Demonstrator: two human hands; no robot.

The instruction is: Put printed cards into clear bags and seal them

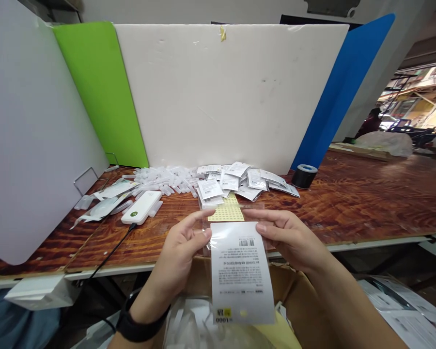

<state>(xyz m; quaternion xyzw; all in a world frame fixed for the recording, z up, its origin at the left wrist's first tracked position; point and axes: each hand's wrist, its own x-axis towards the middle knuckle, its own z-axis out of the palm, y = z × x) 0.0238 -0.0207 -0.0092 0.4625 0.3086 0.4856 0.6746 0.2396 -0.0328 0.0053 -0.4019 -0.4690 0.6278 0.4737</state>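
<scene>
Between my hands is a printed card in a clear plastic sleeve (241,271), its text upside down to me, held over an open cardboard box (290,291). My left hand (183,242) pinches its upper left edge between thumb and forefinger. At the upper right edge, my right hand (290,235) pinches it the same way. Just beyond lies a yellow sheet of small round stickers (227,208), partly covered by the sleeve's clear flap. Behind that sheet rests a pile of similar packed cards (236,179). Plastic wrappers (189,320) show inside the box.
Many small clear plastic pieces (167,179) lie left of the card pile, near a white power bank (141,207) with a black cable. A black tape roll (304,176) stands at right. White, green and blue panels (221,97) wall off the table's back.
</scene>
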